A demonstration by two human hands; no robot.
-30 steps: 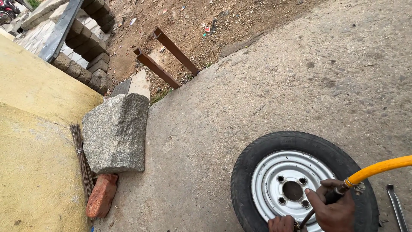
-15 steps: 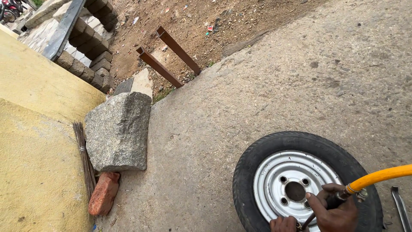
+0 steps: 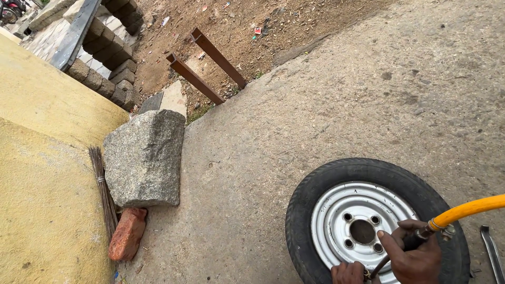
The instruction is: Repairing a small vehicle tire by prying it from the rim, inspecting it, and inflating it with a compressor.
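Head view: your right hand [image 3: 415, 257] is clenched around the dark end fitting of the yellow hose [image 3: 465, 209], pressing it down toward the silver rim [image 3: 357, 229] of the tyre [image 3: 336, 181], which lies flat on the concrete directly under your grip. Your left hand [image 3: 348, 273], just beside, pinches at the rim's near edge, likely the valve, though that is hidden. Judging by this, the hose is at the wheel; whether it is seated, you cannot tell. No containers in sight. A metal bar [image 3: 492, 252] lies right of the grip.
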